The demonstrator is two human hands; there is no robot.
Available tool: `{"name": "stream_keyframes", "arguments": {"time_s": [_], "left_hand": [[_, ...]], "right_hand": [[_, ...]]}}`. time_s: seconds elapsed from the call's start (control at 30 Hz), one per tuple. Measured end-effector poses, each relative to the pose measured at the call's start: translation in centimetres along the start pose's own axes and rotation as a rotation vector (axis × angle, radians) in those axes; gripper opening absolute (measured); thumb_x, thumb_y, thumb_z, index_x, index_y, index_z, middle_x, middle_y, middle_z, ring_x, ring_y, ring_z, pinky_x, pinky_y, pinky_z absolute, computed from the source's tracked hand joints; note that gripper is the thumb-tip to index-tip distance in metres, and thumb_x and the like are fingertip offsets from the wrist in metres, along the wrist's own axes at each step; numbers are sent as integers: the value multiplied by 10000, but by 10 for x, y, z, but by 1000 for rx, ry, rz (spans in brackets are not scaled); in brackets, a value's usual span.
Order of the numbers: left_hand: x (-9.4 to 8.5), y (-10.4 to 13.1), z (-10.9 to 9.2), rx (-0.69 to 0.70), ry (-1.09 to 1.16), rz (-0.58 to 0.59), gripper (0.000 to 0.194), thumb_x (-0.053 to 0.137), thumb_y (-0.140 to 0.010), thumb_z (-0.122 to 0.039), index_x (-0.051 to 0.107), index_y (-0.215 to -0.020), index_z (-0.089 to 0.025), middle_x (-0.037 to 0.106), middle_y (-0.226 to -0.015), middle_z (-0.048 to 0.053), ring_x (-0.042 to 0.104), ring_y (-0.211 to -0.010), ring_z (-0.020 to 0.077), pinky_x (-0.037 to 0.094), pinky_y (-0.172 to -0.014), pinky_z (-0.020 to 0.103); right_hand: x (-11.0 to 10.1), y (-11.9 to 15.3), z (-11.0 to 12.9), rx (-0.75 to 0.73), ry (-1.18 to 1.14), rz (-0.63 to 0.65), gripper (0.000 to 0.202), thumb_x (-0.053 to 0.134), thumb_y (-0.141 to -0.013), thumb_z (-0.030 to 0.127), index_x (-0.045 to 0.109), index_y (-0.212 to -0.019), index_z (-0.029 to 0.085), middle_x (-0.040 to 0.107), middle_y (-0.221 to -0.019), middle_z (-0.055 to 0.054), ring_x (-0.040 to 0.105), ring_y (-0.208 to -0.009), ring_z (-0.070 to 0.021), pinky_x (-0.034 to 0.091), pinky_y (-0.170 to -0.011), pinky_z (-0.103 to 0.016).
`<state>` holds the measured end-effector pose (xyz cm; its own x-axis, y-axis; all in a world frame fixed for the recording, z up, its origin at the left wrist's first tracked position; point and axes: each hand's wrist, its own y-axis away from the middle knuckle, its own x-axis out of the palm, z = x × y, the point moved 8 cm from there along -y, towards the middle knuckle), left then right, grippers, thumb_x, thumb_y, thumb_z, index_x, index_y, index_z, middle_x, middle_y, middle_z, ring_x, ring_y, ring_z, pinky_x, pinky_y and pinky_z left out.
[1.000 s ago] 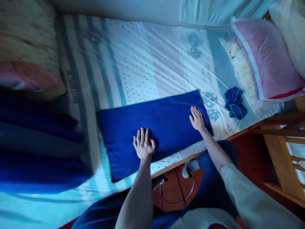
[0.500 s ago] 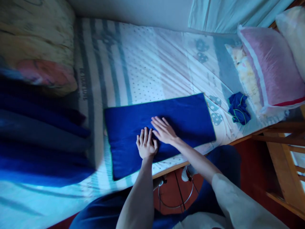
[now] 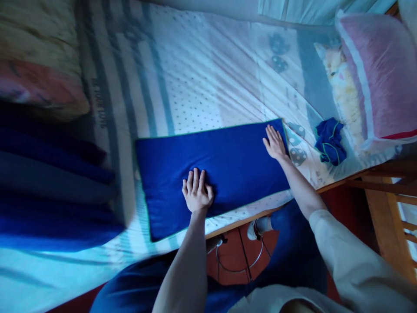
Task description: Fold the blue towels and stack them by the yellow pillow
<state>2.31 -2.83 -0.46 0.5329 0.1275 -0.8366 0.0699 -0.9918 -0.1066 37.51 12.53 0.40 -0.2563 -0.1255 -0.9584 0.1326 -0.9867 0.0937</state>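
A blue cloth with a green edge [image 3: 231, 161] lies spread out on the bed [image 3: 208, 82], close to the bed's front edge. My left hand [image 3: 197, 191] rests palm down on its lower middle, fingers spread, with small creases around it. Near the cloth's right end, my right hand [image 3: 275, 142] lies flat with its fingers stretched out. Neither hand holds anything. To the right of the spread cloth is a crumpled blue cloth with the same green edge [image 3: 330, 141], touched by neither hand.
A pink pillow [image 3: 384, 74] and a cat-patterned item [image 3: 345, 91] lie at the right. Dark blue fabric [image 3: 48, 195] hangs at the left, below a yellowish pillow [image 3: 35, 48]. A wooden rail [image 3: 384, 187] stands at the lower right.
My right hand has moved right, from beside my left hand to the right end of the spread cloth. My left hand stays on the cloth. The view has shifted slightly.
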Motion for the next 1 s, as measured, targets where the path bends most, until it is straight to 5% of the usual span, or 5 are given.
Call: {"name": "stream_keyframes", "arguments": {"time_s": [0.2, 0.73, 0.87, 1.0], "left_hand": [[2, 1, 2, -9, -6, 23, 606, 458, -897, -269, 519, -1495, -195, 431, -1594, 121, 342, -1513, 303, 206, -1252, 549], [3, 0, 3, -33, 12, 58, 617, 461, -886, -277, 515, -1495, -189, 411, -1608, 118, 309, -1529, 301, 175, -1263, 543], [2, -1, 3, -59, 35, 75, 631, 470, -878, -287, 508, -1503, -202, 412, -1607, 108, 307, -1530, 304, 166, -1264, 551], [3, -3, 3, -68, 48, 93, 638, 481, -873, -295, 506, -1504, -201, 408, -1611, 102, 288, -1538, 305, 156, -1269, 547]], "right_hand": [[-4, -12, -53, 52, 58, -35, 643, 273, -1050, 399, 198, -1633, 139, 245, -1686, -121, 202, -1572, -246, 165, -1281, -520], [-5, -43, -73, 103, 96, 40, 672, 241, -1046, 441, 200, -1625, 104, 194, -1700, -130, 154, -1581, -264, 128, -1280, -552], [-25, -13, -23, 145, -1, -100, 677, 297, -1035, 474, 256, -1614, 126, 242, -1683, -151, 175, -1570, -322, 181, -1251, -612], [-21, 100, 67, 294, -466, -189, 561, 358, -1021, 524, 558, -1435, 202, 620, -1402, -163, 585, -1293, -283, 496, -1070, -469]]}}
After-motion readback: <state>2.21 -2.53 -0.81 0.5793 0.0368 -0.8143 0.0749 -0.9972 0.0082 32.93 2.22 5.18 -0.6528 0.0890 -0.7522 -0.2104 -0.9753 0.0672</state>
